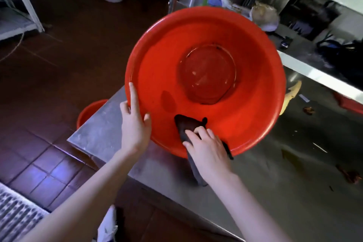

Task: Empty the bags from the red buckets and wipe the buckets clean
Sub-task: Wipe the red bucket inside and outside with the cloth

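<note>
Red bucket (245, 104) tipped up on steel table (275, 182), mouth facing the wearer; cloth at work inside.
Left hand (135, 122) grips the bucket's left rim: thumb hooked over the lip, forefinger laid along the outer edge. Right hand (206, 147) has its fingers curled on a dark cloth (185, 125), pressing it against the lower inner wall; the cloth's tail hangs out over the rim. Darker wet patch shows on the wall just above the cloth, pale specks on the bucket's base. Second red bucket (88, 112) sits low beyond the table's left corner, partly hidden, over the brown tiled floor (49, 84). Scraps lie on the tabletop to the right.
</note>
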